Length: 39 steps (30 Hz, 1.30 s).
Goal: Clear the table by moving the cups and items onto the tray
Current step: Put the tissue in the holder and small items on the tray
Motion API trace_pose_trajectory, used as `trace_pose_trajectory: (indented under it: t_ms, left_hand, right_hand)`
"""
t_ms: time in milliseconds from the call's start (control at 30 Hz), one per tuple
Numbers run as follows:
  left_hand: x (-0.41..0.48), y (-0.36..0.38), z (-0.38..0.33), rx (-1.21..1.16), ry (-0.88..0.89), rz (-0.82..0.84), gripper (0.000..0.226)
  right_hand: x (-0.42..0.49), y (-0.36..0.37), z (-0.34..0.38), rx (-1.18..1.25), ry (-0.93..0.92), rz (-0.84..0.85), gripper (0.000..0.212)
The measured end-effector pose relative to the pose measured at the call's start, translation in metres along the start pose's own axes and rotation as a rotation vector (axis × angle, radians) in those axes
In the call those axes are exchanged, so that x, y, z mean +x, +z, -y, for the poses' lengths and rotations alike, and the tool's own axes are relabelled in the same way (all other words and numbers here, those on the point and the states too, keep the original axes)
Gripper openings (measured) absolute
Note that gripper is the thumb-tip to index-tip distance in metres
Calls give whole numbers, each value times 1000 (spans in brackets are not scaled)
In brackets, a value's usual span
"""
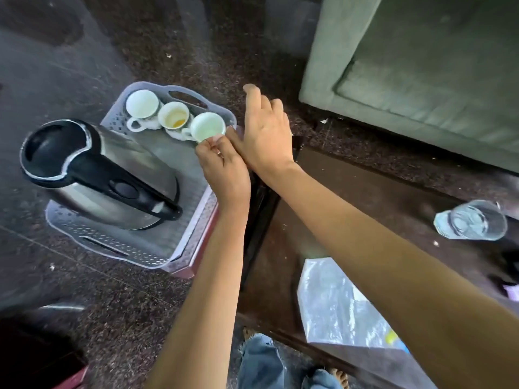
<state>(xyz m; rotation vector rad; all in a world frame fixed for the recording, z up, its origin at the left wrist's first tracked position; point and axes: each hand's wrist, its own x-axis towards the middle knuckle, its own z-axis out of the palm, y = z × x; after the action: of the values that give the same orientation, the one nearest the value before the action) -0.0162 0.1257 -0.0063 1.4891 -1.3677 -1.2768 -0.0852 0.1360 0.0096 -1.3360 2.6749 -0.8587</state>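
Observation:
A grey perforated tray (pixel 157 248) sits on a small stand left of the dark wooden table (pixel 331 186). At its far end three white cups stand in a row: one empty (pixel 141 103), one with tea residue (pixel 173 115), and a third (pixel 209 126) at the right. My left hand (pixel 223 169) pinches the near rim of that third cup. My right hand (pixel 266 130) lies beside it over the tray's right edge, fingers straight and holding nothing. A clear glass (pixel 471 220) stands on the table at the far right.
A steel kettle (pixel 92 175) with a black lid and handle fills the tray's near half. A clear plastic bag (pixel 337 304) lies on the table near me. A green sofa (pixel 421 66) stands beyond the table. My knees show at the bottom.

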Motion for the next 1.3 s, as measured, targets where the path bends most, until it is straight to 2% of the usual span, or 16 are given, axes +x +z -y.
trace_pose_trajectory:
  t_ms: [167, 267, 367, 467, 600, 700, 833, 1067, 1167, 1300]
  left_hand:
    - [-60, 39, -7, 31, 39, 124, 35]
    - [-105, 61, 3, 56, 55, 223, 35]
    - [-156, 81, 20, 98, 47, 337, 25]
    - [-205, 98, 41, 159, 22, 418, 14]
    - [-268, 114, 70, 222, 19, 543, 19]
    - [-310, 122, 88, 269, 8, 657, 23]
    - [-349, 124, 111, 392, 52, 778, 17]
    - [-376, 125, 139, 550, 79, 845, 21]
    - [-376, 127, 148, 582, 96, 830, 16]
    - [-373, 128, 154, 599, 87, 823, 21]
  right_hand:
    - [-54, -57, -59, 105, 113, -223, 48]
    - [-98, -84, -105, 85, 208, -289, 42]
    - [-151, -106, -156, 45, 319, -318, 39]
    - [-209, -119, -202, 26, 453, -316, 38]
    - [-287, -129, -254, -20, 654, -310, 35]
    - [-341, -130, -289, -56, 793, -232, 34]
    - [-393, -130, -325, -103, 936, -119, 30]
    - [-410, -136, -378, -105, 1030, -107, 26]
    - [-401, -136, -396, -86, 1036, -154, 28]
    - [-385, -138, -417, -74, 1040, -197, 35]
